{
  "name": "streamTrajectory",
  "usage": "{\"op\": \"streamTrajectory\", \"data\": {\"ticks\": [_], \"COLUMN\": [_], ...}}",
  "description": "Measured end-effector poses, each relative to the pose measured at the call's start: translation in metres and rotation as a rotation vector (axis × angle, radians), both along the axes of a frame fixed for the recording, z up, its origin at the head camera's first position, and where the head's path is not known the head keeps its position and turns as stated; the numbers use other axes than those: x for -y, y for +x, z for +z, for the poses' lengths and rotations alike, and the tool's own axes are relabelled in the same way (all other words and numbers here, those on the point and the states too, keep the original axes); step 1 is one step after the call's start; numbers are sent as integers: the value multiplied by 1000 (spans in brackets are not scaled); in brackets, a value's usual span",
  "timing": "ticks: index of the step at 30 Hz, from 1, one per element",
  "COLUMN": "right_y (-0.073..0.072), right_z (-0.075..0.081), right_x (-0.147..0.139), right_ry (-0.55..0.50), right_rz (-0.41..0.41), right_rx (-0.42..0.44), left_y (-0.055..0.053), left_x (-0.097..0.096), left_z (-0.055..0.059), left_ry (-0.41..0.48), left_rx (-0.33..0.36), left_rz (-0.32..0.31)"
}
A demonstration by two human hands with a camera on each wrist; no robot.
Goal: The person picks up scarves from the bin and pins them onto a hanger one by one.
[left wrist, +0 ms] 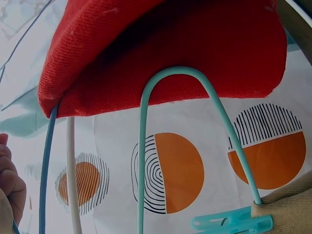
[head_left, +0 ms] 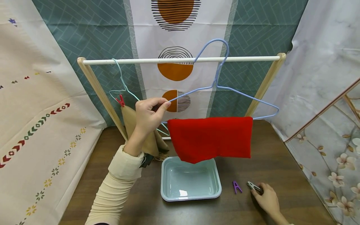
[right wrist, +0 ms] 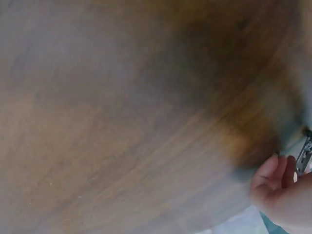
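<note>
My left hand (head_left: 150, 114) pinches the left arm of a blue clothes hanger (head_left: 239, 91) between thumb and fingers. The hanger's hook curves over the rack's white bar (head_left: 174, 60). A red cloth (head_left: 211, 137) is draped over the hanger's lower bar; its folded underside shows in the left wrist view. Low at the right, my right hand (head_left: 267, 198) holds a grey clothespin (head_left: 253, 185) by one end, close over the table. In the right wrist view the clothespin (right wrist: 304, 156) shows at the fingertips. A purple clothespin (head_left: 237, 187) lies just left of it.
A light blue basin (head_left: 191, 197) stands below the red cloth on the brown table (head_left: 146, 200). At the rack's left, a teal hanger (head_left: 122, 79) carries a tan cloth (head_left: 128, 120), with a red clothespin (head_left: 121, 101) and a teal clothespin (left wrist: 231, 223) on it.
</note>
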State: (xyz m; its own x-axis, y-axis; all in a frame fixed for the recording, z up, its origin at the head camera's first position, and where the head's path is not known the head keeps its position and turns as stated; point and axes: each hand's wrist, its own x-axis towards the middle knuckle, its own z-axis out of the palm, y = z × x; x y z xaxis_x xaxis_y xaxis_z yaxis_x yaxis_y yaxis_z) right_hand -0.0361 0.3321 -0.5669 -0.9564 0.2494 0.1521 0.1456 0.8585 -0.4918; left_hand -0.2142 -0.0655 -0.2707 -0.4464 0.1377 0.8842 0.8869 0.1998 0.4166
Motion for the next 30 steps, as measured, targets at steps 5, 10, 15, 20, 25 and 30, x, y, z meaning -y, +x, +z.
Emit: {"op": "streamTrajectory", "data": {"ticks": [5, 10, 15, 20, 25, 30], "right_y": [0, -2, -5, -7, -8, -9], "right_z": [9, 19, 32, 44, 57, 77], "right_x": [3, 6, 7, 6, 4, 4], "right_ry": [-64, -120, -150, -155, -168, -166], "right_rz": [-38, -58, -55, -50, -38, -33], "right_rx": [-29, -88, -204, -276, -300, -300], "left_y": [1, 1, 1, 1, 1, 1], "left_x": [0, -1, -1, 0, 0, 0], "left_z": [0, -1, -1, -2, -2, -2], "left_ry": [-10, -11, -4, 4, 8, -5], "left_rx": [-3, 2, 4, 12, 12, 16], "left_rz": [6, 9, 1, -8, -11, -2]}}
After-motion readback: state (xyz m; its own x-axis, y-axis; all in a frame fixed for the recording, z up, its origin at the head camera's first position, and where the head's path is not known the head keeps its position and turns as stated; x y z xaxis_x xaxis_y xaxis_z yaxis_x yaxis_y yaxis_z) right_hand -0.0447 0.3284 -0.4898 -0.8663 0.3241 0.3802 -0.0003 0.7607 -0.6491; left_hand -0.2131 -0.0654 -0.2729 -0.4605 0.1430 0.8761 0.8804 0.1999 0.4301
